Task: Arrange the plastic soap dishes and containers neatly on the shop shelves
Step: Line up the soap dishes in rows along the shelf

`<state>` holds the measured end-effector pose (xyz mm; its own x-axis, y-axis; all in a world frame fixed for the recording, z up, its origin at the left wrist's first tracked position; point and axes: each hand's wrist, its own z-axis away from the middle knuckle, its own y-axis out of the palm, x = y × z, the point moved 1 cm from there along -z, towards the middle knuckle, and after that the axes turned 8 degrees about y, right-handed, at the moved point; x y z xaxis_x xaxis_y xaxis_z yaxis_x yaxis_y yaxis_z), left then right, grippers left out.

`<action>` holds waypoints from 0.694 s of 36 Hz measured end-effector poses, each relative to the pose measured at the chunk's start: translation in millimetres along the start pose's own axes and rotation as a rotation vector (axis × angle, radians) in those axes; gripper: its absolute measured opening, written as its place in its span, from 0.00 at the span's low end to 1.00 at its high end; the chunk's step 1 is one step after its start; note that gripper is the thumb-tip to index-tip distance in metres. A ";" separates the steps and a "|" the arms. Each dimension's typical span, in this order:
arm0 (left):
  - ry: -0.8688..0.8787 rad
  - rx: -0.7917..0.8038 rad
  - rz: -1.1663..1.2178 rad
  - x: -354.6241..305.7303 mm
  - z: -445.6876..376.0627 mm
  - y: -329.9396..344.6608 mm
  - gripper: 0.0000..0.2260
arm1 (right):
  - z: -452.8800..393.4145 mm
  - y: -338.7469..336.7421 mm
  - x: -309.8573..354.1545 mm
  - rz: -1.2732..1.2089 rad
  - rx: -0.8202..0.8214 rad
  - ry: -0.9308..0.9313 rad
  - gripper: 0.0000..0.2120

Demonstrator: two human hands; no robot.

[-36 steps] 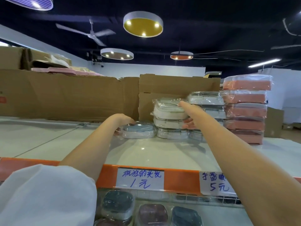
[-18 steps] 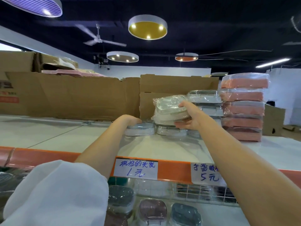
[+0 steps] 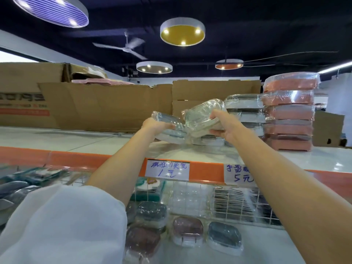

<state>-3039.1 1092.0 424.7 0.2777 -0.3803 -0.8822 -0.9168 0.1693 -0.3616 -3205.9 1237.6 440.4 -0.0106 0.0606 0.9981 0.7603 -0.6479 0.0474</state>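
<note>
Gripping a wrapped grey soap dish [image 3: 167, 128], left hand [image 3: 152, 126] fingers curl; right hand [image 3: 222, 126] fingers clasp clear containers [image 3: 202, 119] above the shelf [image 3: 304, 159].

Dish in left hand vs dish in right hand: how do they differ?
The left-hand dish has a grey-blue lid; the right-hand dish is clear over a whitish base. The left-hand dish sits lower and tilts down to the right; the right-hand dish is higher and tilts up to the right. The left hand holds from above, the right hand from the side. Both dishes are plastic-wrapped and lifted off the shelf.
</note>
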 end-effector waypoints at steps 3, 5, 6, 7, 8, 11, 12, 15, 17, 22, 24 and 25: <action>0.029 0.000 0.055 1.9 13.9 -13.2 0.44 | 18.6 0.8 -0.7 -0.042 0.005 -0.010 0.05; 0.040 0.002 0.094 1.0 25.4 -23.3 0.44 | 31.3 2.4 0.0 -0.061 0.007 -0.015 0.08; 0.040 -0.003 0.112 0.0 32.5 -28.6 0.43 | 37.1 3.6 0.4 -0.064 0.004 -0.021 0.09; 0.053 -0.008 0.125 1.1 36.6 -33.3 0.43 | 44.7 4.6 0.8 -0.066 0.005 -0.023 0.08; 0.058 -0.015 0.131 1.3 43.0 -38.4 0.43 | 52.0 5.9 1.0 -0.067 0.016 -0.024 0.07; 0.077 -0.013 0.180 2.8 62.0 -54.1 0.42 | 78.8 9.9 0.4 -0.075 0.067 -0.026 0.03; 0.080 -0.006 0.202 2.9 69.8 -59.3 0.41 | 87.4 10.7 0.2 -0.083 0.076 -0.027 0.03; 0.085 0.014 0.258 7.2 88.6 -72.7 0.40 | 112.1 12.0 -0.5 -0.107 0.091 -0.033 0.05; 0.098 0.027 0.277 10.5 102.3 -79.5 0.40 | 128.1 13.2 -1.9 -0.108 0.102 -0.043 0.06; 0.134 0.067 0.368 20.8 133.6 -87.7 0.39 | 168.2 10.9 -13.8 -0.132 0.069 -0.046 0.06; 0.114 0.097 0.418 25.0 146.0 -89.2 0.39 | 184.4 7.3 -19.8 -0.166 0.048 -0.044 0.06; 0.100 0.119 0.434 27.4 153.0 -90.0 0.37 | 192.1 4.9 -23.4 -0.168 0.035 -0.043 0.06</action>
<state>-2905.1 1205.4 387.0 -0.1590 -0.3357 -0.9285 -0.9014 0.4330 -0.0022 -3077.2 1378.9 409.7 -0.1121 0.1985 0.9737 0.7725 -0.5989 0.2110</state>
